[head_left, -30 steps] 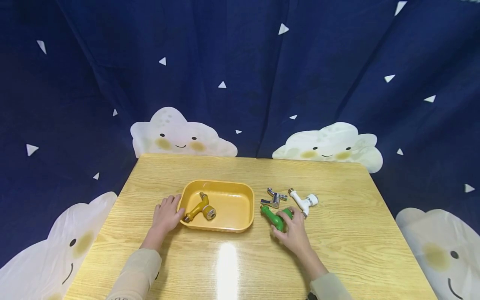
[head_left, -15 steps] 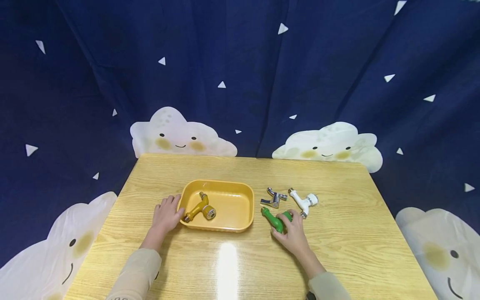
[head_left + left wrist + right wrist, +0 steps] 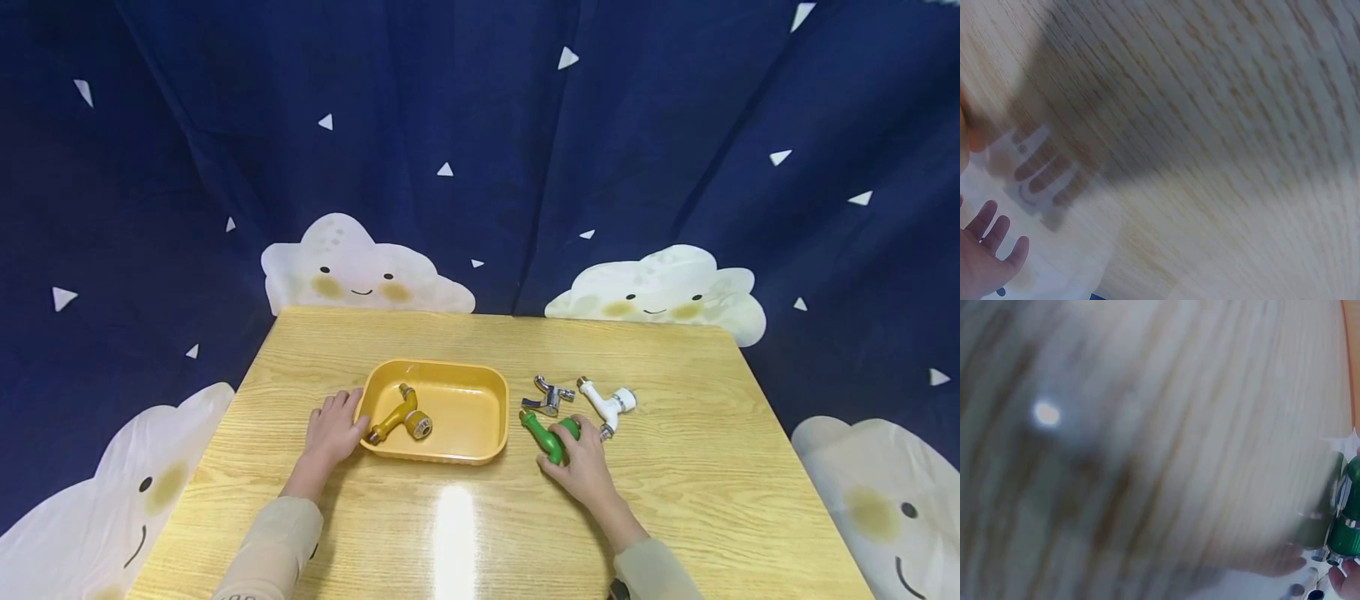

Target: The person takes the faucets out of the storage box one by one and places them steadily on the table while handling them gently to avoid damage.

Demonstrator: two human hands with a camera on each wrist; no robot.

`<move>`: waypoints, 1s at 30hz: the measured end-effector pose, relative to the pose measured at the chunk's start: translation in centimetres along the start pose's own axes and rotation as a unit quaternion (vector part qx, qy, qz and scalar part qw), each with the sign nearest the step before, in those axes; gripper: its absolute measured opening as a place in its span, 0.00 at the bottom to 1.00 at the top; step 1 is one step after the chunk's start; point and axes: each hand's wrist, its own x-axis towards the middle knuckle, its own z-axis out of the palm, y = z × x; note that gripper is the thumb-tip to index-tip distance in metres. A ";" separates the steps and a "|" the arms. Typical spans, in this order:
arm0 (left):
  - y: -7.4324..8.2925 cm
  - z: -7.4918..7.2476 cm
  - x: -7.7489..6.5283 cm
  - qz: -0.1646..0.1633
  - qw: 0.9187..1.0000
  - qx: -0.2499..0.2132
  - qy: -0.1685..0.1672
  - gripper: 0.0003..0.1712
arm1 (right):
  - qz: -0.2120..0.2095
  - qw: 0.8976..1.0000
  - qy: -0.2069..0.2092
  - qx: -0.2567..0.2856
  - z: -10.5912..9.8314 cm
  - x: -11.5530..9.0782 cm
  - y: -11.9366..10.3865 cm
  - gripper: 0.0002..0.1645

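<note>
In the head view my right hand [image 3: 587, 473] grips a green tap [image 3: 543, 437] by its knob end, thumb on the near side and fingers over the top. The right wrist view catches only part of the green tap [image 3: 1346, 540] and fingertips at its right edge. A yellow tray [image 3: 457, 456] stands to the left, with a yellow tap [image 3: 397, 417] lying inside. My left hand [image 3: 332, 432] rests against the tray's left rim, its thumb at the rim and its fingers loosely extended. Spread fingers of the left hand [image 3: 991, 253] show in the left wrist view.
Just behind the green tap lie a chrome tap [image 3: 551, 398] and a white tap [image 3: 606, 404], on the wooden table [image 3: 375, 533]. A dark blue curtain [image 3: 480, 100] with clouds and white triangles hangs behind the table.
My right hand has shifted slightly left with the green tap. The left hand, the tray and the other taps look unmoved.
</note>
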 end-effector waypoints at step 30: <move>0.0 0.1 0.0 -0.003 1.000 -0.001 0.001 0.31 | 0.022 1.000 -0.001 -0.019 0.5 -0.4 -0.8 0.43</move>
